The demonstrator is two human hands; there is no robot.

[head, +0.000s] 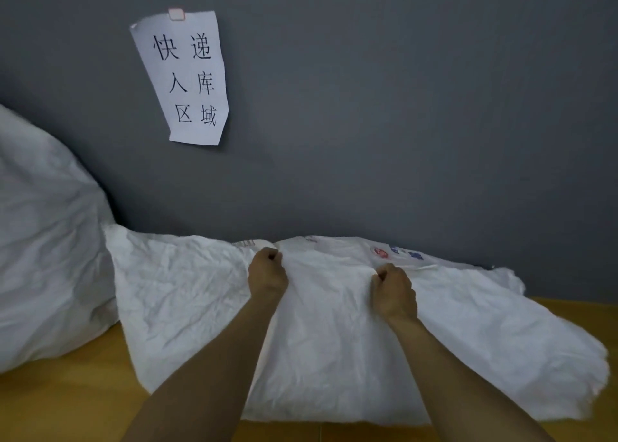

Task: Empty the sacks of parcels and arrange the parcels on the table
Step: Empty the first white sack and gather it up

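Both fists, left hand (267, 271) and right hand (394, 291), clench the crumpled white woven sack (334, 341) lying mid-frame on the yellow wooden table (83, 391), so imo a hard yank could shoot any parcels inside off the 6 o'clock edge.

Bulging sack (43, 241) blocks left, flat sack (334, 341) covers centre; front-left table (67, 405) bare.

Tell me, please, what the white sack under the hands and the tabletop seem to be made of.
The sack looks like thin woven plastic or similar cloth, matte white: it holds sharp crumpled creases. The tabletop looks like wood or wood-look laminate, smooth and yellow-brown; grain too blurred to tell.
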